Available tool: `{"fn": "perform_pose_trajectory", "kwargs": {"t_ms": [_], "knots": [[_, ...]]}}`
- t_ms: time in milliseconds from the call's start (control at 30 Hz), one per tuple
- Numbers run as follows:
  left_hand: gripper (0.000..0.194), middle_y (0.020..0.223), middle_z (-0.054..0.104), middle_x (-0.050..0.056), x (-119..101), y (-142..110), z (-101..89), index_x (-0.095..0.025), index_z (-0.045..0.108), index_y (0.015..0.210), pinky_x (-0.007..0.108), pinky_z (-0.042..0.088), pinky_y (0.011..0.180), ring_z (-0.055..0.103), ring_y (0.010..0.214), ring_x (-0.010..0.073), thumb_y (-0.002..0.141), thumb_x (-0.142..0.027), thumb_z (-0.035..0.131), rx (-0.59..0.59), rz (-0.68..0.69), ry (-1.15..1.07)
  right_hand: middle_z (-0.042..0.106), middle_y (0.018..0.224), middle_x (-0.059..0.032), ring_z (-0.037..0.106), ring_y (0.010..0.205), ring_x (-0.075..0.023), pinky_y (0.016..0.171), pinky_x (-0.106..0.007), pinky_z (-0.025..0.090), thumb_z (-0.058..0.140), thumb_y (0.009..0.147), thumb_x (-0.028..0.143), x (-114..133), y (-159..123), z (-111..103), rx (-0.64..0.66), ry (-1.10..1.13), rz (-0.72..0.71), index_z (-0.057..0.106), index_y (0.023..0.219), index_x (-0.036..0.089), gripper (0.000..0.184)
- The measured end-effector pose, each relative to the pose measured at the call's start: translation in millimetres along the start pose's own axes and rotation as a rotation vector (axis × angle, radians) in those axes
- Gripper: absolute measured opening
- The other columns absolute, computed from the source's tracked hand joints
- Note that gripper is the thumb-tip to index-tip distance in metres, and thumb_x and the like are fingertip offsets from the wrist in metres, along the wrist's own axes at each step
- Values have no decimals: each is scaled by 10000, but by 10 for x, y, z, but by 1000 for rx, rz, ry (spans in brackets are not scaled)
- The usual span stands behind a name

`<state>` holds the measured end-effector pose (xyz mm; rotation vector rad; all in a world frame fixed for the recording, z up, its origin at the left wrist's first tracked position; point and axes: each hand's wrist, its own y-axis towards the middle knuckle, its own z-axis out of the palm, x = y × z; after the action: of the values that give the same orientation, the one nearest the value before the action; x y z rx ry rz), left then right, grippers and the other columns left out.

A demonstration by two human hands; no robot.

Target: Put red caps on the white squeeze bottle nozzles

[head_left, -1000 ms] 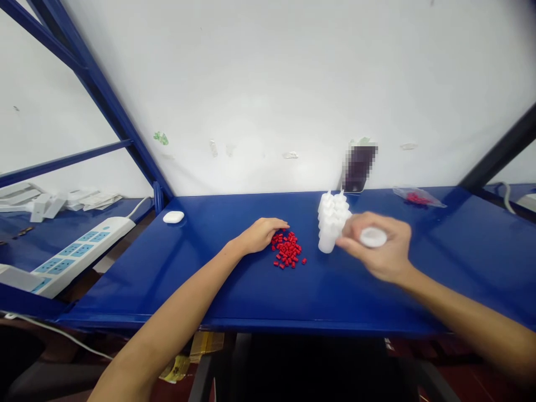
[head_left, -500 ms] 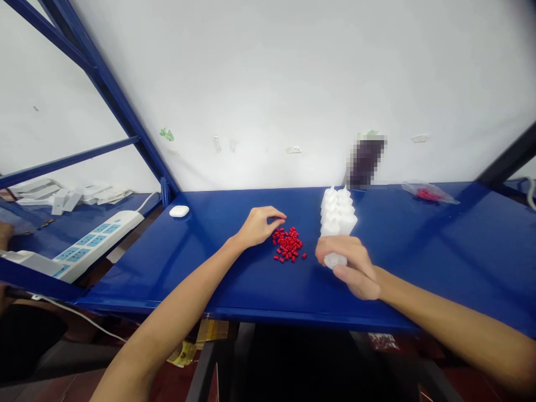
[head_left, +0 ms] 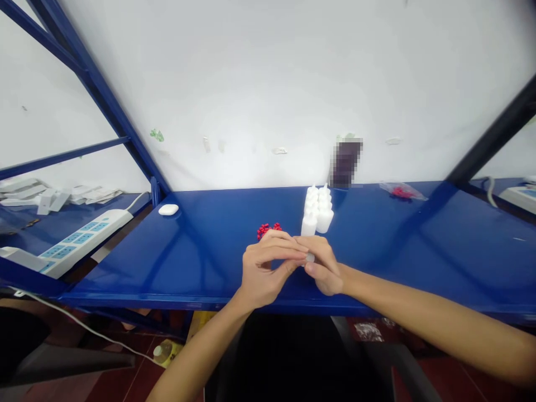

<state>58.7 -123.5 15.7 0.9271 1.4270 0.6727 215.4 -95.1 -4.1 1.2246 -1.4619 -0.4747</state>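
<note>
My right hand (head_left: 325, 267) is wrapped round a small white squeeze bottle (head_left: 310, 257), most of it hidden by the fingers. My left hand (head_left: 267, 269) meets it there, thumb and fingertips pinched together at the bottle. Whatever those fingertips hold is too covered to make out. Just beyond the hands, a double row of white squeeze bottles (head_left: 317, 209) with pointed tips stands upright. A pile of small red caps (head_left: 263, 230) lies behind my left hand, partly covered by it.
On the blue table (head_left: 209, 240) a white rounded case (head_left: 168, 210) lies at the left. A clear bag with red pieces (head_left: 402, 192) rests at the back right. A dark pixelated object (head_left: 347, 162) leans on the wall. A power strip (head_left: 79, 240) sits left, beyond the frame post.
My left hand has moved from the red caps rightward and nearer to me, meeting my right hand at the bottle. My right hand still grips the bottle. The view has shifted slightly.
</note>
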Motion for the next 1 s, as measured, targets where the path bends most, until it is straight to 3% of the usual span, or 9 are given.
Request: {"fn": "perform_pose_trajectory", "kwargs": {"t_ms": [100,200,333,567,867,1000], "knots": [[162,877,792,26,23,-14,-46,-225,771,903,379,566,866,715,878,187,835,-81,743,39,59,49,413,664,17,402,558,-149,543,-305,332,426,958,509,23,14,25,-14,14,36,548,860,184,361],[150,859,787,21,-1,-38,-95,-218,757,924,367,571,855,703,868,177,847,-91,730,53,98,121,398,641,27,382,546,-128,528,-283,310,428,974,472,60,38,48,12,37,137,502,763,193,357],[214,846,762,20,-43,-72,-140,-231,732,1005,333,581,792,664,887,176,836,-100,725,80,52,244,326,602,51,307,526,-99,510,-265,256,499,940,414,110,70,41,81,61,241,401,673,205,353],[219,869,750,12,-72,-44,-198,-229,711,1038,300,570,760,638,843,156,867,-96,682,209,67,354,280,600,51,247,541,-89,513,-268,190,472,904,478,93,51,21,145,132,421,356,615,203,415],[173,790,714,3,-18,-10,-213,-217,697,992,282,542,753,595,807,148,872,-95,669,268,70,349,286,564,48,236,526,-91,499,-273,185,459,852,445,91,62,35,137,205,475,379,583,197,374],[180,769,704,-2,-24,6,-179,-221,695,990,289,530,746,571,761,142,868,-91,672,255,64,341,357,536,39,297,510,-100,494,-271,231,483,804,414,76,46,44,105,256,513,423,573,192,326]]}}
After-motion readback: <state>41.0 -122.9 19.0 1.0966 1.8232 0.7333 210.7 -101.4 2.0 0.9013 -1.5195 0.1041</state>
